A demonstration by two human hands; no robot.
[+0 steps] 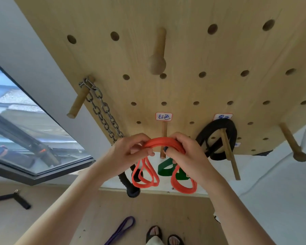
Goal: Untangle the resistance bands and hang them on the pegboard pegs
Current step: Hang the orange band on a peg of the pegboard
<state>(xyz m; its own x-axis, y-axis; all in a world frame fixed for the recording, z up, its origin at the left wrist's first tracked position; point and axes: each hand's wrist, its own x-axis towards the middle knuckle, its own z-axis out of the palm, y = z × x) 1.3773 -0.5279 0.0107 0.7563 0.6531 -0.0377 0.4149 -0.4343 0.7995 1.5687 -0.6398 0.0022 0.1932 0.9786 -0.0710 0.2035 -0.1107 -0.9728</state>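
A: Where are you in the job right now?

B: You're at the hanging step for the red band (163, 143). Your left hand (131, 149) and right hand (185, 152) are each clamped on the coiled bundle, a little apart, holding it arched just in front of the small peg (163, 138) under the red-labelled tag (163, 117) on the pegboard (184, 59).

A: So what does the next move need?

B: As I judge it, you need to open the coil's top loop and slip it over that peg's tip without letting the dangling loops twist together.

A: Anything already stowed?

B: The black band (217, 138) hangs on the peg to the right. A green band (166, 167) shows lower down behind your hands; I can't tell what it hangs from. A purple band (124, 227) lies on the floor. No bins or trays are visible.
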